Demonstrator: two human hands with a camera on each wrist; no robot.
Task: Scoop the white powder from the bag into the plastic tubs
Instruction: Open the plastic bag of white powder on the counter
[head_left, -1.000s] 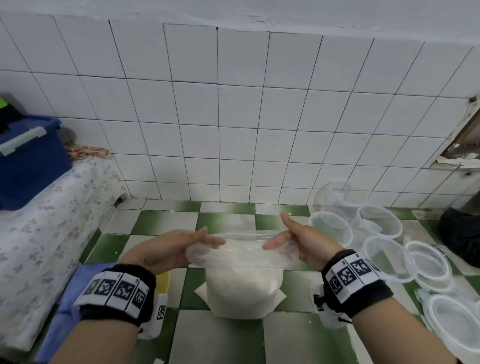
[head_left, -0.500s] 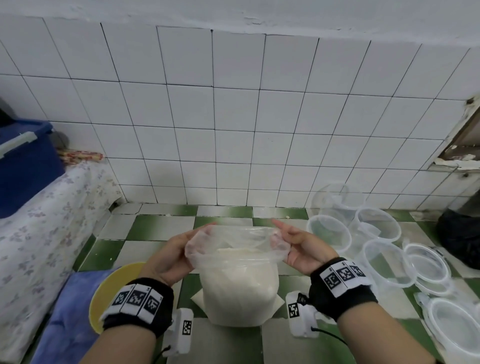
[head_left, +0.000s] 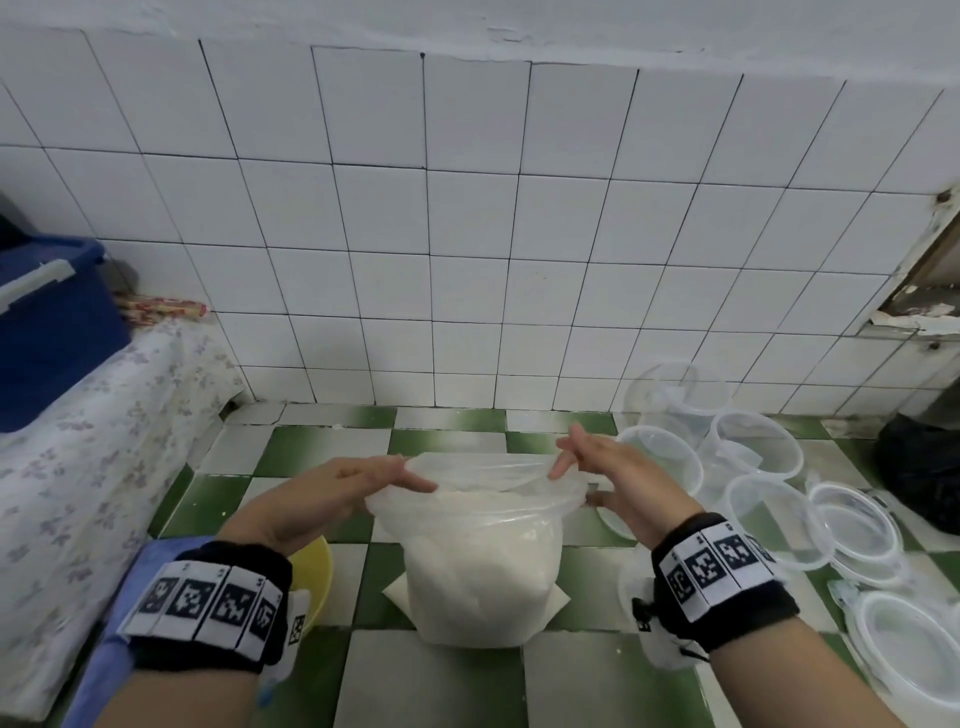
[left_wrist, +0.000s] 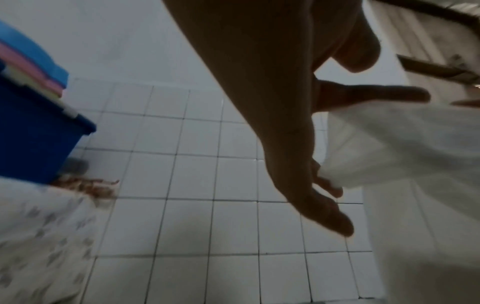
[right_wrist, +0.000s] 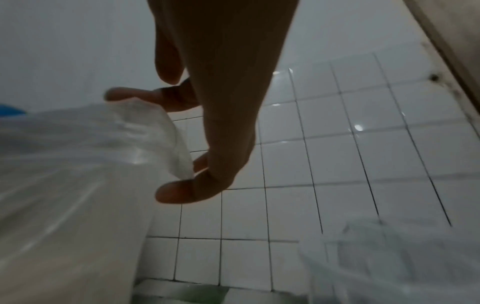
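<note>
A clear plastic bag (head_left: 483, 566) of white powder stands upright on the green-and-white checked tiles, its mouth open. My left hand (head_left: 395, 480) pinches the left side of the bag's rim; in the left wrist view the bag rim (left_wrist: 363, 148) lies between thumb and fingers. My right hand (head_left: 571, 467) pinches the right side of the rim, and the bag rim (right_wrist: 179, 156) also sits between thumb and fingers in the right wrist view. Several empty clear plastic tubs (head_left: 774, 519) are clustered to the right of the bag.
A yellow bowl (head_left: 314, 571) sits under my left wrist, beside a blue cloth (head_left: 109, 649). On the left, a blue crate (head_left: 52, 322) rests on a floral-covered surface (head_left: 78, 467). A black bag (head_left: 919, 467) lies at the far right. The white tiled wall (head_left: 467, 260) is close behind.
The bag's mouth, flattened between my hands a second ago, has been pulled open into a round rim. Both hands have spread to its sides.
</note>
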